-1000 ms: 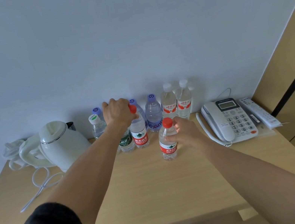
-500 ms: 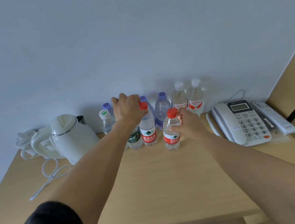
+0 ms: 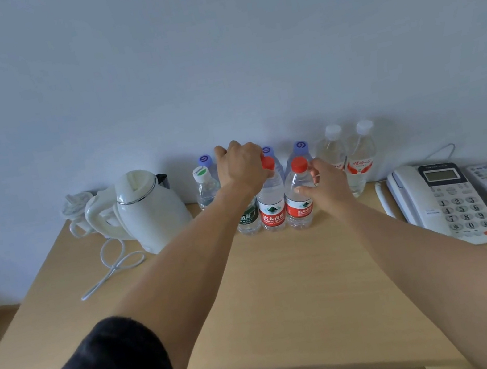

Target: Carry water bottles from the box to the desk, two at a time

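Fingers (image 3: 308,187) of my right hand (image 3: 330,188) sit loosely curled against the right-hand red-capped bottle (image 3: 299,203), thumb on its shoulder; whether they grip it I cannot tell. My left hand (image 3: 242,168) closes over the top of the green-labelled bottle (image 3: 248,219), knuckles touching the left red-capped bottle (image 3: 272,208). Taking the kettle (image 3: 149,210) as landmark, all three bottles stand upright in a tight row to its right, on the desk (image 3: 287,290), with more bottles behind against the wall. I judge the risk is toppling: pulling either hand back carelessly could clip a neighbour's cap and knock the row over toward the phone (image 3: 443,201), further right of the kettle.
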Action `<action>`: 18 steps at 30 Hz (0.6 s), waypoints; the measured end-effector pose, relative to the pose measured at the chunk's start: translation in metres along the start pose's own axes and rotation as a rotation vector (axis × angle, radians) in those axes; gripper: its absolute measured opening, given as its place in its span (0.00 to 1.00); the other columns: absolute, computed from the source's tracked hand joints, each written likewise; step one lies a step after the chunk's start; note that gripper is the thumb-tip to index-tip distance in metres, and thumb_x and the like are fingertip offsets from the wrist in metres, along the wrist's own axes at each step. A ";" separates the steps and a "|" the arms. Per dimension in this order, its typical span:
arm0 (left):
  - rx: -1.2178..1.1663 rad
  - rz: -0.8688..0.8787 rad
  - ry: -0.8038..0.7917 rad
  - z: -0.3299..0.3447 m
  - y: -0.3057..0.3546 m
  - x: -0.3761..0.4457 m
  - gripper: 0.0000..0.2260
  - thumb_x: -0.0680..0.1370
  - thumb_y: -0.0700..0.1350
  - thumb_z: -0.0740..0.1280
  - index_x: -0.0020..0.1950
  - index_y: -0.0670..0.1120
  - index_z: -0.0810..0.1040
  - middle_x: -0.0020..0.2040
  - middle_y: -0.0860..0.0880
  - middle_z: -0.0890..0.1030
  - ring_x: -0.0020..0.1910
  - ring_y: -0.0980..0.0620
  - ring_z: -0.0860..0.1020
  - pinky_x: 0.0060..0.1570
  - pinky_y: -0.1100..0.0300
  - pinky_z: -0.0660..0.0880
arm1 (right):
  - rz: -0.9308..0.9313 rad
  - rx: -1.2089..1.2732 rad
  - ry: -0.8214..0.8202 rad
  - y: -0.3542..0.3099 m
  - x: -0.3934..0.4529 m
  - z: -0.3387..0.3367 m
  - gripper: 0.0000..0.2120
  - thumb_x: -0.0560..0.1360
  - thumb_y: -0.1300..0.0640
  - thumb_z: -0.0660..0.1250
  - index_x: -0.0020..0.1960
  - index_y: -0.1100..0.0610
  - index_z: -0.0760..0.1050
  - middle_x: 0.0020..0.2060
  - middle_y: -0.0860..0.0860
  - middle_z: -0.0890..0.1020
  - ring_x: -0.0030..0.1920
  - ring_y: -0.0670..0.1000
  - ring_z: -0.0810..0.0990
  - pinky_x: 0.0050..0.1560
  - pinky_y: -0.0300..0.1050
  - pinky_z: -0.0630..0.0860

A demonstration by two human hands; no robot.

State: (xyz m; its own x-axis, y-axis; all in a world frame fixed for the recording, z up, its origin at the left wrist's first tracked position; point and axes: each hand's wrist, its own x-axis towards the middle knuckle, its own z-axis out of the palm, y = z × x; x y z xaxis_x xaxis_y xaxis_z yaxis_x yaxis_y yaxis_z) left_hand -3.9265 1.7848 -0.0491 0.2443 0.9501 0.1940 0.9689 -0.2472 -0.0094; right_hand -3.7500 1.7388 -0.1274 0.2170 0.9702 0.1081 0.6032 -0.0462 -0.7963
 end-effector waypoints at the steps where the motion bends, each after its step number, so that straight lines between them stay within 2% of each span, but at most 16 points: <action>1: -0.004 -0.003 0.000 0.000 0.000 0.000 0.15 0.77 0.60 0.68 0.56 0.50 0.81 0.51 0.49 0.82 0.55 0.49 0.75 0.56 0.52 0.63 | -0.007 -0.009 0.010 0.000 0.000 0.001 0.18 0.69 0.58 0.78 0.46 0.52 0.69 0.37 0.45 0.71 0.37 0.45 0.70 0.37 0.38 0.63; 7: -0.019 -0.014 0.002 0.002 -0.002 0.002 0.16 0.77 0.60 0.69 0.57 0.51 0.81 0.52 0.49 0.82 0.55 0.49 0.76 0.57 0.51 0.64 | -0.002 -0.008 0.071 0.000 -0.004 0.005 0.18 0.68 0.57 0.79 0.48 0.54 0.70 0.41 0.50 0.75 0.42 0.51 0.73 0.43 0.43 0.65; 10: -0.025 -0.022 0.003 0.002 0.000 0.002 0.15 0.77 0.59 0.69 0.56 0.50 0.81 0.51 0.48 0.82 0.53 0.49 0.76 0.57 0.51 0.64 | 0.015 -0.008 0.091 0.001 -0.008 0.005 0.19 0.68 0.56 0.79 0.48 0.55 0.70 0.39 0.49 0.75 0.41 0.51 0.73 0.41 0.44 0.67; 15: -0.019 -0.028 -0.004 0.001 0.002 0.001 0.14 0.78 0.59 0.68 0.55 0.50 0.81 0.51 0.48 0.82 0.53 0.48 0.76 0.55 0.52 0.63 | 0.022 -0.029 0.058 -0.003 -0.012 0.000 0.20 0.67 0.55 0.80 0.48 0.53 0.69 0.36 0.42 0.70 0.41 0.50 0.72 0.37 0.40 0.64; 18: -0.013 -0.032 -0.003 0.001 0.002 0.000 0.15 0.78 0.59 0.68 0.55 0.50 0.80 0.50 0.48 0.82 0.53 0.48 0.76 0.55 0.51 0.63 | 0.040 -0.024 0.027 -0.004 -0.014 -0.004 0.19 0.68 0.54 0.79 0.50 0.53 0.70 0.38 0.44 0.73 0.42 0.50 0.74 0.38 0.40 0.67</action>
State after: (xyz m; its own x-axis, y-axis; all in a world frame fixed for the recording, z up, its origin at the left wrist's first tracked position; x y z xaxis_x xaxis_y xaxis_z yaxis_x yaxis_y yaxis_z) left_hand -3.9245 1.7850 -0.0504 0.2138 0.9580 0.1913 0.9755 -0.2197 0.0097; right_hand -3.7530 1.7247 -0.1233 0.2616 0.9607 0.0932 0.6118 -0.0903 -0.7858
